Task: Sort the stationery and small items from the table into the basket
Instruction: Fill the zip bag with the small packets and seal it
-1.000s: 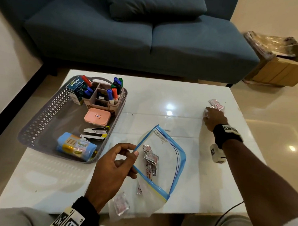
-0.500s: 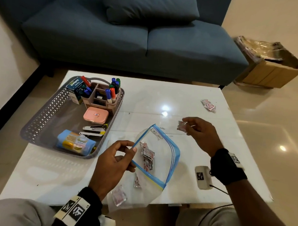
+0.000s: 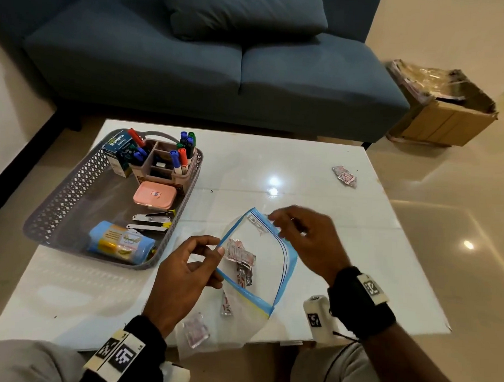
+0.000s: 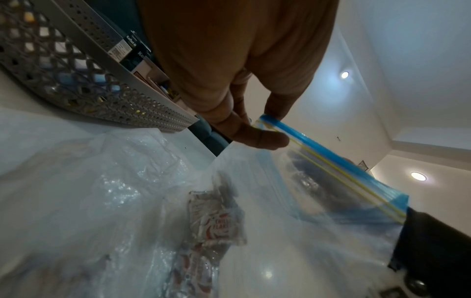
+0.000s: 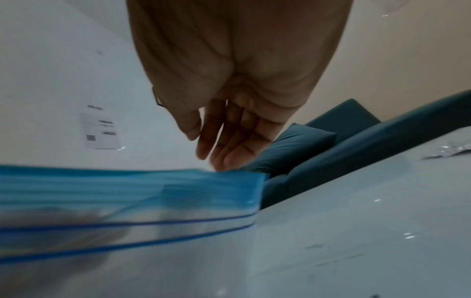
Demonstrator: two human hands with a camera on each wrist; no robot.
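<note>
While the left hand (image 3: 181, 271) is pinching the near lip of the zip bag (image 3: 260, 266) between thumb and forefinger, the right hand (image 3: 303, 239) is hovering at the far lip with fingers loosely spread and fairly straight, fingertips at the blue strip; the wrist view is showing no sachet in it, though blur is making that hard to confirm. To do this step well, I judge the left hand should be keeping the mouth pulled wide and tilted up so nothing slides out, and the right should be releasing each sachet well inside the opening, not on the rim. Zip bag is looking clear and crinkly, blue band with a yellow line at the mouth, held partly above the near edge of the tabletop (image 3: 303, 170), its bottom drooping over that edge. Several red-and-white foil sachets (image 3: 239, 255) are sitting inside it; one is reading "chilli flakes" in the left wrist view. Loose sachets (image 3: 344, 175) are lying far right on the tabletop, well apart from the bag. Grey basket (image 3: 68, 194) is sitting at left, holding markers (image 3: 183, 150), a pink case (image 3: 154, 196) and a blue roll (image 3: 121, 242). Bag probably goes there last.
</note>
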